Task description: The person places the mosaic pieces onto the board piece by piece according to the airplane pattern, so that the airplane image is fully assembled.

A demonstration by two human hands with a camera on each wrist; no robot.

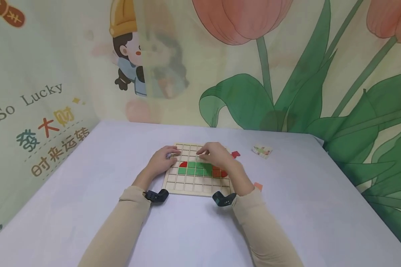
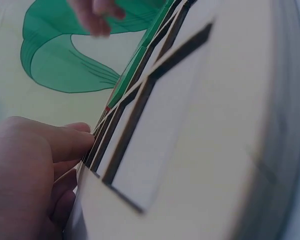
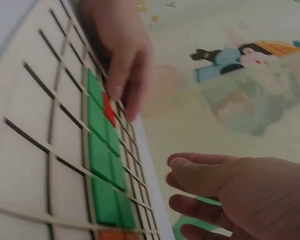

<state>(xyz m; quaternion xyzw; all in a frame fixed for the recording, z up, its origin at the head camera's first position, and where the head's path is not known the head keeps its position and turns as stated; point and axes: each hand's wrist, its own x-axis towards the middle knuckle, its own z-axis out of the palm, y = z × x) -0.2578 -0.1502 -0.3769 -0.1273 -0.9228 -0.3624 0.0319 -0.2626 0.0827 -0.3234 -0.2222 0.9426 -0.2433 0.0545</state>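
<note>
A square wooden grid board (image 1: 183, 188) lies on the table. Green tiles (image 1: 195, 169) run across its middle, with a red rounded tile (image 1: 183, 164) at their left end. Orange-red tiles (image 1: 217, 172) stand at the right end. My left hand (image 1: 160, 160) rests at the board's left edge; in the left wrist view its thumb (image 2: 77, 142) touches the grid beside that edge. My right hand (image 1: 217, 154) hovers over the upper right of the board. Its thumb and fingers (image 3: 190, 170) are loosely bent, with no piece visible between them.
Beyond the board's right side lies a red piece (image 1: 235, 154), and farther right a small patterned card (image 1: 262, 151). An orange piece (image 1: 258, 186) sits beside my right wrist. The white-covered table (image 1: 194, 230) meets a printed curtain (image 1: 173, 107) at the back.
</note>
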